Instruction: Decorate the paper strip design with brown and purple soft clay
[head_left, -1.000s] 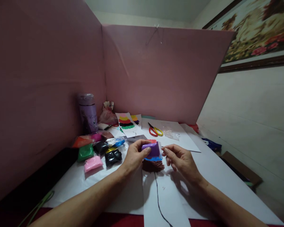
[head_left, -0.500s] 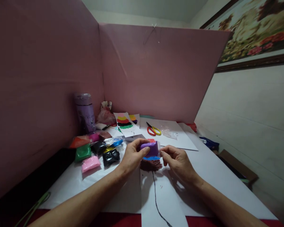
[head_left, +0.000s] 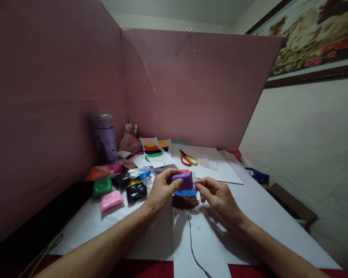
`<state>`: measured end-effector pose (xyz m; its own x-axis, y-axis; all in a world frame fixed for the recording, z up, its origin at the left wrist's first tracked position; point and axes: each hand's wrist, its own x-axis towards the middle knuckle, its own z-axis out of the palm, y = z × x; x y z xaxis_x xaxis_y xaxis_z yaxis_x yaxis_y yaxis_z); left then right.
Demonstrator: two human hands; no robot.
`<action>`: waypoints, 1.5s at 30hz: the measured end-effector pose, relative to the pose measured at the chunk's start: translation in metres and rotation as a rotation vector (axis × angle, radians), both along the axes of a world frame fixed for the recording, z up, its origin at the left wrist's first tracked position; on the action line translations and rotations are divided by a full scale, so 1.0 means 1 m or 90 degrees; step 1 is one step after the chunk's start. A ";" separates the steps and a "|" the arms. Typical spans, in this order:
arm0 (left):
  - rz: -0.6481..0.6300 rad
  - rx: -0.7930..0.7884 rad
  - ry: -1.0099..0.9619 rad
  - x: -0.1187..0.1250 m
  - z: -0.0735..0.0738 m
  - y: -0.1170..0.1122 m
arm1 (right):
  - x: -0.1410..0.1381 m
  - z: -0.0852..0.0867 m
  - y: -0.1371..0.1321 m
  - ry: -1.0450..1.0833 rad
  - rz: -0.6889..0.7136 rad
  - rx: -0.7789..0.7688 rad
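A small clear packet of purple modelling clay [head_left: 183,182] is gripped between the thumb and fingers of my left hand [head_left: 164,188]. My right hand [head_left: 217,194] pinches the clear right edge of that same packet with thumb and forefinger. Below both hands lies a white paper strip [head_left: 201,241] bearing a balloon-like shape in clay bands. Its brown band [head_left: 185,202] and blue band [head_left: 186,193] show, with a bit of red above; the packet hides the part between. A thin black line [head_left: 191,243] runs down from the shape.
Several clay packets, among them green [head_left: 102,187], pink [head_left: 111,200] and black [head_left: 136,193], lie left of my hands. Scissors [head_left: 188,159] rest on white board behind, near finished-looking coloured cards [head_left: 153,150]. A purple bottle [head_left: 104,137] stands by the pink partition [head_left: 191,88].
Both hands keep nearly the same place and grip. The purple packet has tilted slightly, and a little more of the blue band shows under it.
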<state>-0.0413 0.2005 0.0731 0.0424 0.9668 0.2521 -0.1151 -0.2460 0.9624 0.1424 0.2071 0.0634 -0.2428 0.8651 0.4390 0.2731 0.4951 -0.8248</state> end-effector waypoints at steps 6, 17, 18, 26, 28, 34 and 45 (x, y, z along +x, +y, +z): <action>-0.015 0.000 0.008 0.000 0.000 0.000 | 0.001 -0.002 0.001 -0.047 -0.016 0.019; 0.001 0.010 0.018 0.000 -0.001 0.001 | 0.002 -0.003 0.001 -0.070 -0.023 0.033; -0.003 0.010 0.018 0.000 -0.001 0.000 | 0.002 -0.003 0.001 -0.074 -0.024 0.031; -0.016 -0.020 0.011 0.002 0.004 -0.004 | -0.001 -0.001 0.000 -0.089 -0.044 0.029; -0.024 -0.026 0.010 0.003 0.005 -0.005 | -0.001 0.000 0.000 -0.098 -0.052 0.039; -0.037 -0.016 -0.002 0.003 0.006 -0.006 | -0.001 0.000 0.000 -0.110 -0.033 0.023; -0.050 -0.065 -0.090 -0.003 -0.001 0.001 | 0.000 0.003 -0.002 0.031 0.071 -0.082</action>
<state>-0.0448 0.2012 0.0725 0.0906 0.9826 0.1624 -0.2655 -0.1333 0.9548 0.1421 0.2047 0.0661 -0.3220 0.8839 0.3393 0.1801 0.4090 -0.8946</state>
